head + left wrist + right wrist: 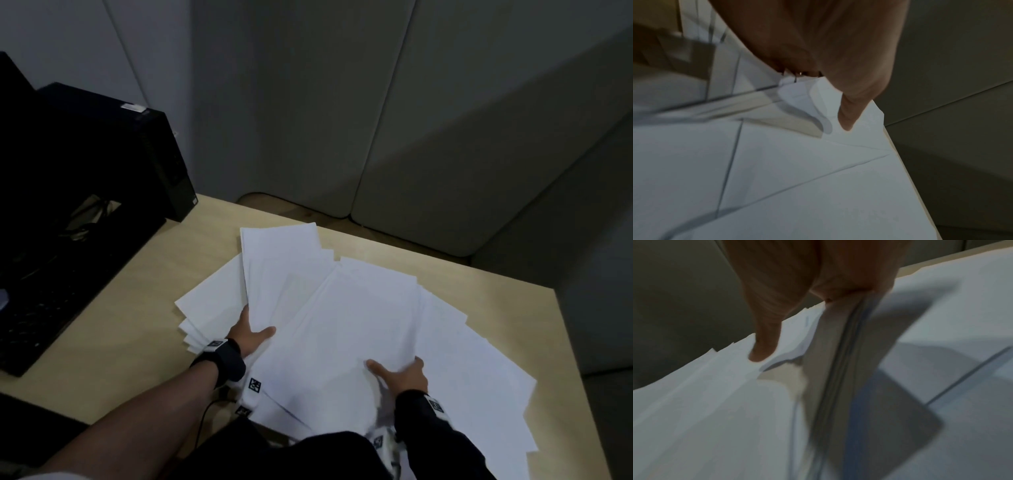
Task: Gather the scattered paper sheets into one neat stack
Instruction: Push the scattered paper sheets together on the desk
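1. The paper sheets [342,325] lay fanned out in an overlapping spread across the light wooden worktop [144,342], reaching from its middle to its right and near edges.
2. The left hand [248,334] sat at the left side of the fan, thumb on top of the sheets and its fingers slipped beneath them, so it was grasping a bundle of paper.
3. From the left wrist view, the thumb [846,116] pressed down on a white sheet [797,178], with several page edges blurred beside it.
4. The right hand [400,375] was at the near right of the fan, thumb pointing left on top of the paper and the fingers hidden under the pages, grasping them too.
5. The right wrist view showed that thumb [764,345] on the upper pages and a thick layer of sheet edges [838,369] running down from the palm.
6. A dark wrist strap [226,363] wrapped the left forearm.
7. A black computer case [113,150] stood at the worktop's far left, with a black keyboard [44,308] in front of it.
8. Grey panels [376,120] closed off the back.
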The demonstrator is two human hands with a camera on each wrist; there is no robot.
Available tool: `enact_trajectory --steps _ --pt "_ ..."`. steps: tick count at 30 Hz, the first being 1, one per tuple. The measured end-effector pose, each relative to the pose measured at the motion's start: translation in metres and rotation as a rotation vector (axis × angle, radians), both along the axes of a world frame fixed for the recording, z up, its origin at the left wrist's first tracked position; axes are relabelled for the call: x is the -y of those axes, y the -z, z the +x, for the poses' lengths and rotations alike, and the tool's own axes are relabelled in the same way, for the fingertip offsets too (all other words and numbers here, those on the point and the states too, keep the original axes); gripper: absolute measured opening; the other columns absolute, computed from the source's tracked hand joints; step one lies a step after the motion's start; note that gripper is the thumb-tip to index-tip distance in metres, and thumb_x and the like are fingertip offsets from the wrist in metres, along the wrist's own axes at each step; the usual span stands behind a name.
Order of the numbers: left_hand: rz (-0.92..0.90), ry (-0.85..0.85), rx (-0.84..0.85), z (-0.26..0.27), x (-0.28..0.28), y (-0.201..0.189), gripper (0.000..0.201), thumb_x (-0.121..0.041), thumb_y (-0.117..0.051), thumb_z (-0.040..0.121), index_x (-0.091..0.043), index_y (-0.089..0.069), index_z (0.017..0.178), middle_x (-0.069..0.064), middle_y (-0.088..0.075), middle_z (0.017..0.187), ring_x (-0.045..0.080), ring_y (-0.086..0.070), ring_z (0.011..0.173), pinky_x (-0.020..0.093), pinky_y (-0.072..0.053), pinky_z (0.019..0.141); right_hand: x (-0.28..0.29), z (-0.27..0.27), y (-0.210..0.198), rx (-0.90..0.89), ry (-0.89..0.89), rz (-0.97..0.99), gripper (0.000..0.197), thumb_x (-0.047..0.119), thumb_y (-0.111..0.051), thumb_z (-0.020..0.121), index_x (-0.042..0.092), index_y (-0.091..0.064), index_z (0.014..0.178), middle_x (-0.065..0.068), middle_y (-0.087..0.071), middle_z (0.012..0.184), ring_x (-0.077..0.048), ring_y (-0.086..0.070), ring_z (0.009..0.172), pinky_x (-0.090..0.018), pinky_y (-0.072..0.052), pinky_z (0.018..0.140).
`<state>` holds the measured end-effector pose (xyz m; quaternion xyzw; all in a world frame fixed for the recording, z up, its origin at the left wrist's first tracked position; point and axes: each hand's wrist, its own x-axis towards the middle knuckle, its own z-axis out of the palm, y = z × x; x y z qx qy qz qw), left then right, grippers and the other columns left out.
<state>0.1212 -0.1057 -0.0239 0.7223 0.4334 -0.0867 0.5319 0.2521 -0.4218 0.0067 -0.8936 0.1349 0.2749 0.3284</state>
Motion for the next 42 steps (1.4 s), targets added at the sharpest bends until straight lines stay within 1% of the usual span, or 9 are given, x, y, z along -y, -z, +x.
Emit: enact_trajectory --steps 7,11,15,19,22,28,33,37,42 --pt "-0.120 0.023 0.063 -0.008 -0.016 0.008 0.076 -0.037 -0.060 0.092 -0.014 -0.018 0.151 0.006 -0.038 0.152 0.024 -0.038 0.139 0.036 -0.031 0.114 -0.034 -0.017 -0.004 -0.041 -0.164 0.119 0.035 0.015 -0.078 0.072 0.011 -0.060 0.102 -0.016 -0.069 0.107 -0.026 -0.060 0.084 -0.028 -0.046 0.071" --pt "0.031 -0.041 -0.051 -0.009 -0.020 0.012 0.049 -0.037 -0.053 0.095 -0.009 -0.044 0.134 0.015 -0.056 0.131 0.031 -0.051 0.123 0.035 -0.039 0.103 -0.018 -0.015 -0.021 0.023 -0.129 0.270 0.033 0.004 -0.070 0.075 0.008 -0.052 0.102 -0.016 -0.062 0.089 -0.024 -0.055 0.067 -0.023 -0.044 0.050" --pt "0.138 0.046 -0.149 -0.004 -0.021 0.009 0.026 -0.032 -0.052 0.094 -0.009 -0.043 0.085 0.019 -0.055 0.094 0.039 -0.057 0.108 0.035 -0.042 0.082 0.009 -0.013 -0.029 0.135 0.029 0.273 0.045 0.016 -0.055 0.060 0.011 -0.050 0.104 -0.017 -0.060 0.097 -0.028 -0.054 0.085 -0.032 -0.041 0.068" --pt "0.115 0.090 -0.162 -0.005 -0.029 0.008 0.033 -0.032 -0.050 0.094 -0.002 -0.051 0.108 0.019 -0.059 0.109 0.038 -0.055 0.111 0.038 -0.043 0.093 0.036 -0.011 -0.032 0.150 0.219 0.248 0.054 0.012 -0.053 0.055 0.001 -0.055 0.108 -0.021 -0.059 0.094 -0.029 -0.052 0.079 -0.033 -0.040 0.068" --pt "0.123 0.078 -0.198 -0.010 -0.036 0.006 0.049 -0.031 -0.048 0.096 -0.002 -0.043 0.135 0.019 -0.054 0.133 0.036 -0.051 0.122 0.040 -0.040 0.104 0.052 -0.009 -0.033 0.129 0.332 0.220 0.042 -0.006 -0.059 0.078 -0.008 -0.053 0.120 -0.026 -0.060 0.109 -0.029 -0.049 0.088 -0.032 -0.035 0.076" --pt "0.650 0.052 0.067 -0.015 -0.027 -0.023 0.046 -0.043 -0.060 0.087 -0.015 -0.054 0.123 0.008 -0.054 0.119 0.030 -0.051 0.113 0.043 -0.043 0.096 0.036 -0.027 -0.025 0.050 0.418 0.253 0.040 -0.008 -0.056 0.082 -0.011 -0.053 0.122 -0.024 -0.058 0.117 -0.032 -0.053 0.098 -0.032 -0.031 0.076" --pt "-0.028 0.164 0.132 0.019 -0.001 -0.042 0.070 -0.063 -0.034 0.093 -0.017 -0.038 0.145 0.011 -0.052 0.141 0.029 -0.052 0.126 0.033 -0.038 0.107 -0.002 -0.048 -0.007 -0.064 0.484 0.461 0.038 0.000 -0.064 0.070 -0.007 -0.060 0.107 -0.022 -0.065 0.099 -0.033 -0.057 0.083 -0.040 -0.043 0.080" --pt "-0.251 0.022 0.165 0.039 -0.005 -0.039 0.109 -0.095 -0.026 0.061 -0.026 -0.043 0.143 0.004 -0.052 0.143 0.026 -0.049 0.129 0.042 -0.034 0.113 -0.034 -0.056 -0.022 -0.089 0.399 0.550 0.033 0.006 -0.072 0.047 0.001 -0.060 0.078 -0.013 -0.063 0.077 -0.032 -0.058 0.075 -0.041 -0.048 0.077" --pt "-0.117 0.124 0.138 0.038 -0.034 -0.046 0.069 -0.061 -0.044 0.090 -0.010 -0.054 0.134 0.008 -0.059 0.133 0.028 -0.055 0.122 0.034 -0.040 0.106 -0.053 -0.056 -0.022 -0.081 0.318 0.523 0.046 0.014 -0.072 0.031 -0.001 -0.065 0.073 -0.013 -0.064 0.066 -0.026 -0.058 0.061 -0.033 -0.047 0.063"
